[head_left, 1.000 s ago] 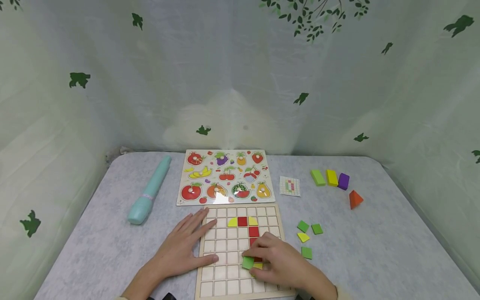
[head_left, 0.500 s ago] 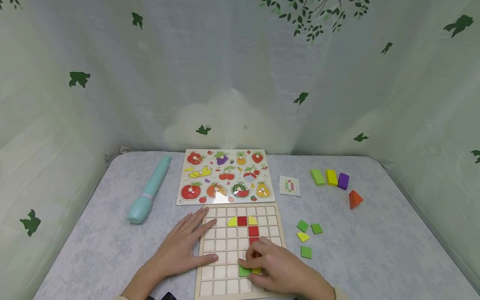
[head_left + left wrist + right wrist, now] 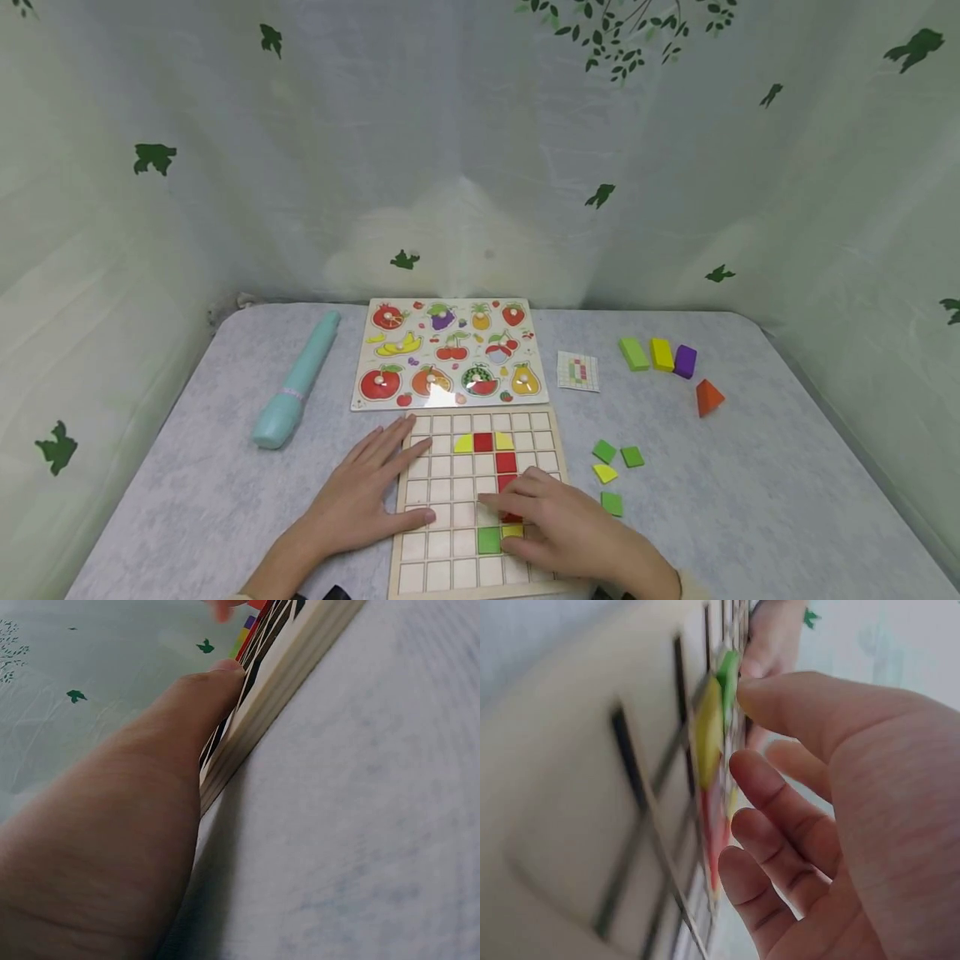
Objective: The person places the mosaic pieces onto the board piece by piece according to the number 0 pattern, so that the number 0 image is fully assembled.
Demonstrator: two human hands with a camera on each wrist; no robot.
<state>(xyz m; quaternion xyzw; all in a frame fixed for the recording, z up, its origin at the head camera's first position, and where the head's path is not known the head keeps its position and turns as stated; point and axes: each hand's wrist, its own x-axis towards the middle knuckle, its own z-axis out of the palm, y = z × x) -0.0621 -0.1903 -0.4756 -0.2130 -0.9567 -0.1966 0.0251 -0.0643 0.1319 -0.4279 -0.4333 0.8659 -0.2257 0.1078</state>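
A wooden grid board (image 3: 438,546) lies on the table. My left hand (image 3: 360,492) rests with spread fingers on its left edge; in the left wrist view the thumb (image 3: 199,701) lies over the rim. A green square tile (image 3: 489,541) sits flat in a cell, left of a partly covered yellow tile (image 3: 512,531). Over the board's lower right is my right hand (image 3: 562,525), fingers loosely bent and holding nothing. Its thumb is close to the green tile; touching or apart, I cannot tell. Red tiles (image 3: 506,462) run up the column, and two yellow tiles flank a red one at the top.
Right of the board lie green tiles (image 3: 611,504) and a yellow tile (image 3: 605,473). Behind are a fruit puzzle (image 3: 450,354), a pattern card (image 3: 577,372) and several coloured blocks (image 3: 662,355). A turquoise bottle-shaped object (image 3: 296,383) lies at left.
The green tile went from tilted in my right fingers to flat in its cell. My right hand has let go, its index finger lifting away. The left hand stayed put.
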